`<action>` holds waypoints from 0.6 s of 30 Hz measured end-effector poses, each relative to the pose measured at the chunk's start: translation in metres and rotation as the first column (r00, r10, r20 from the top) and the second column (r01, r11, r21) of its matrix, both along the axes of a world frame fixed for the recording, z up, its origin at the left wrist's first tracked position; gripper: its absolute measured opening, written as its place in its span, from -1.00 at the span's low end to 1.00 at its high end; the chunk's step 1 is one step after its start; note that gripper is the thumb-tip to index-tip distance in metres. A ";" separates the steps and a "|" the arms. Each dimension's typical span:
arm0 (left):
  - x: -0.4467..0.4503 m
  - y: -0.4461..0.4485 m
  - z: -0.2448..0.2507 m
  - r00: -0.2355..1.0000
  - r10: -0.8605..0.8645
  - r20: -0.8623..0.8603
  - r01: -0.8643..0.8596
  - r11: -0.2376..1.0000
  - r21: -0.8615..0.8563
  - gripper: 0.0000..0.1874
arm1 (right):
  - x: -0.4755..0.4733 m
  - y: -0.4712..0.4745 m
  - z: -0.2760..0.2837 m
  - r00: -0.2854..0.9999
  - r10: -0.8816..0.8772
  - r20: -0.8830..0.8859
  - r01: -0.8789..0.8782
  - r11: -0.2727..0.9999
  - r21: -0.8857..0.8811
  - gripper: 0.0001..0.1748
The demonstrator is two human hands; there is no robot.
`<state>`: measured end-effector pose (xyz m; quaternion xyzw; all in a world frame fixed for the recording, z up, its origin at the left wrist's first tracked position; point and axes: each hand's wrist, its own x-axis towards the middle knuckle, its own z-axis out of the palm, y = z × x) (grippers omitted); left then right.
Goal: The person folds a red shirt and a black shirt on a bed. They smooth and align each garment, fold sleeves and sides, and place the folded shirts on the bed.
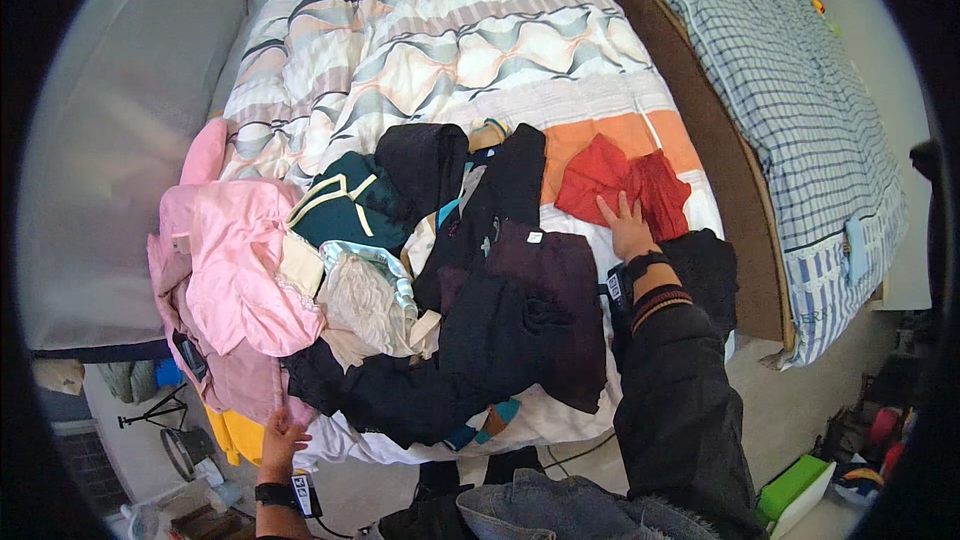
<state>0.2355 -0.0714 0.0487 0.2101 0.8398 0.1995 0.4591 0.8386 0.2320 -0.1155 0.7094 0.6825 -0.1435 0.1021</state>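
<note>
My right hand rests with spread fingers on the lower edge of a red garment at the right of the bed. Black cloth lies beside that wrist. My left hand is at the bed's near left edge, by a dusty pink garment; whether it grips the cloth is unclear. Between the hands lies a heap: a glossy pink garment, a dark green one with cream trim, a ruffled beige one, a dark maroon one and several black ones.
A patterned quilt covers the bed's far part. A second bed with a checked cover stands at right, beyond a brown board. Yellow cloth hangs at the near left corner. A green box stands on the floor.
</note>
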 end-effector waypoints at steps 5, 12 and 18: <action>0.012 -0.004 -0.001 0.999 0.043 0.031 -0.042 0.998 -0.045 -0.44 | 0.007 -0.005 -0.002 0.982 -0.093 -0.167 0.102 0.994 0.047 -0.12; 0.025 -0.020 -0.004 0.998 0.017 0.056 -0.009 0.991 -0.134 -0.52 | 0.043 0.028 0.005 0.895 -0.429 -0.122 0.443 0.822 0.358 0.01; 0.023 -0.032 -0.006 1.000 -0.003 0.028 0.008 0.985 -0.171 -0.53 | 0.089 0.033 -0.044 0.795 -0.472 -0.381 0.509 0.861 -0.005 0.23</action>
